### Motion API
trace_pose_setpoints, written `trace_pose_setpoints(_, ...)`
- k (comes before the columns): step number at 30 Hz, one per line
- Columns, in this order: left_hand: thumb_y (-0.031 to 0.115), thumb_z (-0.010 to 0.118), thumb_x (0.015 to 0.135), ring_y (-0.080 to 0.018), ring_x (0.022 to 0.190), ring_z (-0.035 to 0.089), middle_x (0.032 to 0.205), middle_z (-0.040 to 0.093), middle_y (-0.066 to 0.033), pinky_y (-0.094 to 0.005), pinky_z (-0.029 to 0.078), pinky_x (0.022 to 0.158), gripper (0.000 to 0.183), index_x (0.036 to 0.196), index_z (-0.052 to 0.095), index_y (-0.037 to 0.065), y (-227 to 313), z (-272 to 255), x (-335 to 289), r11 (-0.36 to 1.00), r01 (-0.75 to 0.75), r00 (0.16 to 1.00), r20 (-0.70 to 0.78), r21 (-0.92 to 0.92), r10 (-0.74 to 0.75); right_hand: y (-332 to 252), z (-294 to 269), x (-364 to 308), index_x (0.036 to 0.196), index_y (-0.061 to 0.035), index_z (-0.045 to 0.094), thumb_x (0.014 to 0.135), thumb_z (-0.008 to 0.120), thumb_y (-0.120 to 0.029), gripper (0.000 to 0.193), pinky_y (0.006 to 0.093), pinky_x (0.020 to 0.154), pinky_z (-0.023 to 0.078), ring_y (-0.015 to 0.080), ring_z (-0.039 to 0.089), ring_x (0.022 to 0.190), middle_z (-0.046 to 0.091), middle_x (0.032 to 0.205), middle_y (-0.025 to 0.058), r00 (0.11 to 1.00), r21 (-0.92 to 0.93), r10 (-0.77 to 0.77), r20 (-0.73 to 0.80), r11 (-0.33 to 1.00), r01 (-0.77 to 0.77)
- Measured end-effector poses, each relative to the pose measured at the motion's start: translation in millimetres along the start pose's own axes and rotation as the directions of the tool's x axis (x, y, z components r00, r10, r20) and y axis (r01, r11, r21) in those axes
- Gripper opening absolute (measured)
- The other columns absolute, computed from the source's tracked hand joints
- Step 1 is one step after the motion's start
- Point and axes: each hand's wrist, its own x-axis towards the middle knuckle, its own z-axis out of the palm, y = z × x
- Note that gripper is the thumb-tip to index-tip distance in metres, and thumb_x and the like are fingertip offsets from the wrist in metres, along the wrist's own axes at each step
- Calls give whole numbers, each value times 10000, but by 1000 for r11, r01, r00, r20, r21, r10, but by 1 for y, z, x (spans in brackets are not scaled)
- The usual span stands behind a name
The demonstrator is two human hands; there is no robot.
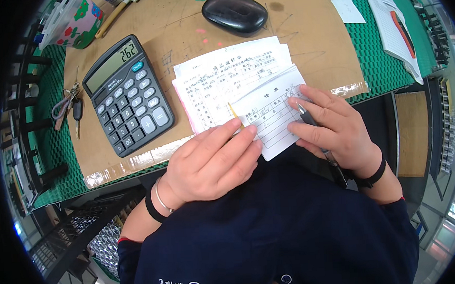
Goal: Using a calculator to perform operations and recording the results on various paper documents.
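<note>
A small pad of printed slips (274, 132) with handwriting in its grid lies tilted over the lower part of several larger paper forms (204, 86). My left hand (213, 160) is closed at the pad's left edge, its fingers pressed together and its thumb hidden. A thin yellow strip (233, 111) sticks out above those fingers; I cannot make out what it is. My right hand (335, 128) rests at the pad's right edge with a pen (307, 116) held in it. The pen's tip points up and away from me, over the pad.
A dark calculator (129, 98) lies left of the papers. A black, rounded case-like object (234, 13) sits beyond them. Keys (76, 106) lie far left, near a flowered plastic tub (74, 21). At right, a red-black pen-like tool (403, 34) rests on papers over green matting (372, 47).
</note>
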Motion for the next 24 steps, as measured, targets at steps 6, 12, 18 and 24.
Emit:
trace_pose_setpoints(6,169,736,781,-257,1007,671,1128,680,-68,-306,567,761,277,1048,690,112,1,2,-6,1000,-7,996,-86,26,9,1,-1,3,1013,-103,683,747,706,-115,267,436,964,523,312,637,1124,677,1122,129,999,-52,-22,-36,998,20)
trace_pose_setpoints(12,138,701,817,-239,1051,646,1145,678,-42,-283,562,748,258,1075,683,137,1,4,-8,999,-3,994,-106,42,8,5,0,6,998,-82,677,741,693,-83,258,441,944,535,305,664,1076,688,1026,118,996,-69,-4,-88,998,-2)
trace_pose_setpoints(18,136,697,824,-238,1062,638,1156,673,-41,-282,563,749,243,1066,691,135,0,3,-8,999,-14,996,-91,47,18,3,-1,11,953,-84,679,717,729,-23,249,431,898,559,306,682,1027,695,976,114,990,-9,35,-133,999,-37)
trace_pose_setpoints(24,139,690,830,-236,1066,634,1162,669,-42,-286,564,758,225,1055,694,132,0,3,-7,998,-18,996,-86,59,23,2,-2,13,908,-71,682,712,769,30,237,372,815,572,309,705,931,714,920,110,963,196,203,-178,966,-167)
